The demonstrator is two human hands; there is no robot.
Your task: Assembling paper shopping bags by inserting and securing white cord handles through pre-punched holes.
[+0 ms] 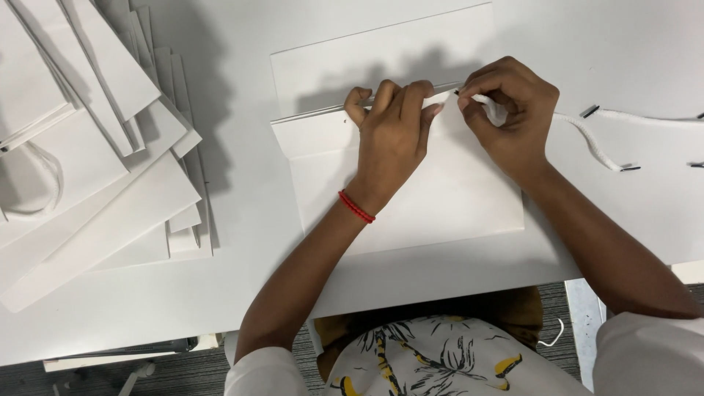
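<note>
A flat white paper bag (411, 198) lies on the white table (242, 220) in front of me. My left hand (392, 136), with a red bead bracelet at the wrist, pinches the bag's top edge. My right hand (510, 110) grips a white cord (594, 143) and holds its dark tip against the bag's edge, right beside my left fingertips. The cord trails off to the right across the table and ends in a dark tip.
A fanned pile of flat white paper bags (95, 161) fills the left side of the table; one has a white cord handle. More white cords with dark tips (645, 117) lie at the far right. The table's near edge runs above my lap.
</note>
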